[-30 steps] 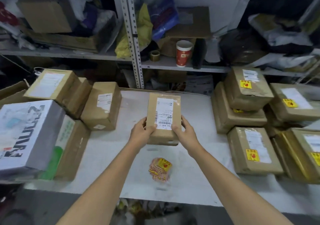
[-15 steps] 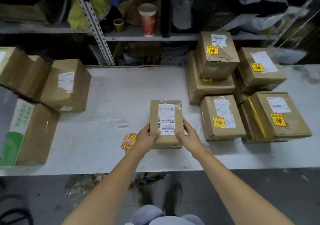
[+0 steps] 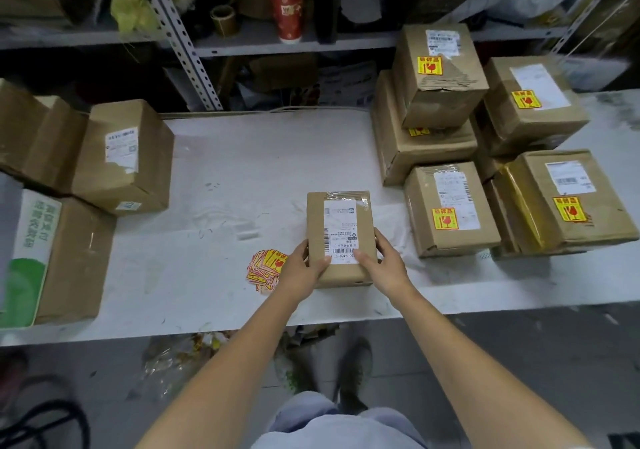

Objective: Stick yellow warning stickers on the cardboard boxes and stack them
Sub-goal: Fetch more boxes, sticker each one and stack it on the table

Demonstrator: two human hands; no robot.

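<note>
Left hand (image 3: pixel 304 268) + right hand (image 3: pixel 384 265) grip small cardboard box (image 3: pixel 341 237) between them | sticker pile (image 3: pixel 265 268) just left

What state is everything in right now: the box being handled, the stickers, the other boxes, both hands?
small box: label up, no yellow sticker, held at its near end by both hands.
left hand: grips the box's left edge.
right hand: grips its right edge.
sticker pile: loose on the table, left of the box.
boxes on the right: stickered, stacked.
boxes on the left: no yellow sticker visible.
</note>
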